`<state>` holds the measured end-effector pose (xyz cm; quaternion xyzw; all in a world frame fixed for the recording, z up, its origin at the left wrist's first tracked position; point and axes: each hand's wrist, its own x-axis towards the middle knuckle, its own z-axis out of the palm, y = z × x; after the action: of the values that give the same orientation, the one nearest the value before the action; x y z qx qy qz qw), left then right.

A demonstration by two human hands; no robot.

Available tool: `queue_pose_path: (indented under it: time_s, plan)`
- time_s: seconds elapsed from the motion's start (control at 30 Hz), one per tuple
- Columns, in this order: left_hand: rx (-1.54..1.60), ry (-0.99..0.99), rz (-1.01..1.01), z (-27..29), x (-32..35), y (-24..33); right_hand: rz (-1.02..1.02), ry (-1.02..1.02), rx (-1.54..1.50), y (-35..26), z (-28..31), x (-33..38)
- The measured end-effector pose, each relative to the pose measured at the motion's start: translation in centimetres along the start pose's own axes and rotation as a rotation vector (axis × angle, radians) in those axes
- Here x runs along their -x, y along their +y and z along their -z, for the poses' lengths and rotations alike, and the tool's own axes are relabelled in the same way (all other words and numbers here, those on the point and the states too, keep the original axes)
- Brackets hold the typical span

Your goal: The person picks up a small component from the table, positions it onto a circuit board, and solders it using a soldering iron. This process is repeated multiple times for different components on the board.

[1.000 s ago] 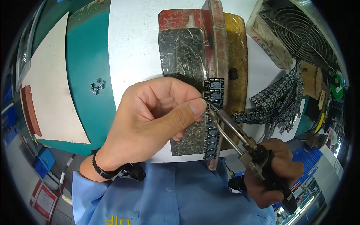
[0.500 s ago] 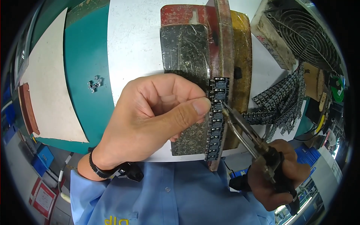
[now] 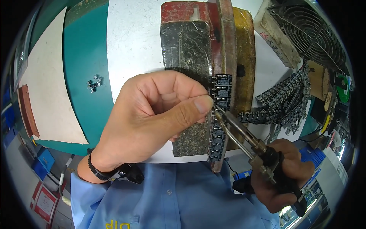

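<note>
Black board strip lies along the rail, presumably for backing. Left hand: thumb and forefinger pinched together by its left edge; can't tell on what. Right hand grips soldering iron, angled from right, likely keeping the strip visible.

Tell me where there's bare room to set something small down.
The white surface between the green mat and the black block, beyond the left hand, looks bare. So does the tan board, right of the reddish-brown strip. It's crowded on the right: soldering tool, right hand, heaped component strips and fan sit close together.
</note>
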<state>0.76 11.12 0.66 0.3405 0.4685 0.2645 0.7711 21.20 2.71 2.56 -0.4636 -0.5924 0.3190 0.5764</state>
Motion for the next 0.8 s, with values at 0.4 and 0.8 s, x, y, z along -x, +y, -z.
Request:
queue_pose_path:
  time_s: [0.4,0.8]
  plan:
    - [0.005,-0.01,-0.04,-3.5,-1.2,0.5,-0.086,0.261,0.084,-0.7,4.2,-0.1]
    - [0.042,0.027,-0.056,-8.0,0.4,1.8,-0.209,0.641,0.639,0.3,17.3,-4.3]
